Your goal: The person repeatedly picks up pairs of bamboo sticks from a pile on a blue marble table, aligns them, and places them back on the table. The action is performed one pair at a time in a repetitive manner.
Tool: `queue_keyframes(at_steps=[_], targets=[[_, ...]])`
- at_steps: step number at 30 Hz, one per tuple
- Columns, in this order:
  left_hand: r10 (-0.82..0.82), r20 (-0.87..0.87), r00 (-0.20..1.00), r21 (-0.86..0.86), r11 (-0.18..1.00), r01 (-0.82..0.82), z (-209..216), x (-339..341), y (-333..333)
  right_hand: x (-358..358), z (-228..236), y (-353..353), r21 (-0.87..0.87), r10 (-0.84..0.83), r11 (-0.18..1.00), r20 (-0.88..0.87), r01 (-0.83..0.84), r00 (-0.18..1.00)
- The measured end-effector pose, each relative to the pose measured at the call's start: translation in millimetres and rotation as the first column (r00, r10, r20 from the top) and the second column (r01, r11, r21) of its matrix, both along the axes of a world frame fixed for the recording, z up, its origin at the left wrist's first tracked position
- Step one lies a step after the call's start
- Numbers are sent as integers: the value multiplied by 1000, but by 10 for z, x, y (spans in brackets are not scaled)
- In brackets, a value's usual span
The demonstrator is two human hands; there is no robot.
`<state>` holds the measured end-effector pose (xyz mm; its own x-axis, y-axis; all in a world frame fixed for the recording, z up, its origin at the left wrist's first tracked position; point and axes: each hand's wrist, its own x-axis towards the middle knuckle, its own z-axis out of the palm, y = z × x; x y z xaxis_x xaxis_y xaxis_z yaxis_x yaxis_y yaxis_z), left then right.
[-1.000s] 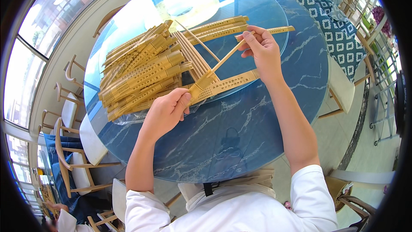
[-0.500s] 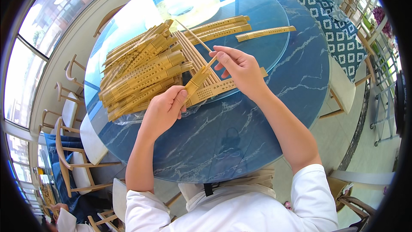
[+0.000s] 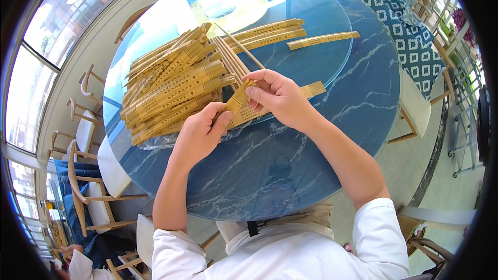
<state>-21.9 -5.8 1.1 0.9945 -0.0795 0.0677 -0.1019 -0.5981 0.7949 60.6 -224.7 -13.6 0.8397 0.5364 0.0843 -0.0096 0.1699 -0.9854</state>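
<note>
Nearest came the white shirt (image 3: 290,254), and out past it both hands at work over the table (image 3: 249,176). And the left hand (image 3: 201,129) had it: thumb on top, fingers curled beneath, gripping the lower end of a gold wrapper (image 3: 236,102)! Up at the other end, the right hand (image 3: 275,98) pinched between thumb and forefinger, so the wrapper sat squarely between the two, slanting up toward the right. Whether a stick was inside, nobody could tell from here.

Just beneath the wrapper and the right hand ran a flat strip (image 3: 314,89), its bare end poking out to the right. Close by on the left, a great heap (image 3: 176,80) of printed gold wrappers, clear plastic (image 3: 155,144) showing under its near edge. Right beyond the right fingertips, a row of sticks (image 3: 231,58), one loose stick (image 3: 249,54) angled beside them. Farther out, more packets (image 3: 270,35), and off to their right a lone packet (image 3: 324,40). Beyond that, at the far right, a patterned cloth (image 3: 386,26).
</note>
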Motion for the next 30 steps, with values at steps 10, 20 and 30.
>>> queue_keyframes(at_steps=[10, 20, 30], targets=[[-161, 564, 810, 431, 894, -122, -67, 63, 63, 105, 24, -154, -148, -65, 974, 550, 174, 833], [-134, 599, 790, 536, 799, -271, -164, 63, 23, 11, -166, 51, -275, 105, 892, 899, 360, 425], [92, 840, 535, 354, 653, -669, 41, 251, 637, 47, -144, 24, -201, 27, 892, 917, 404, 398]])
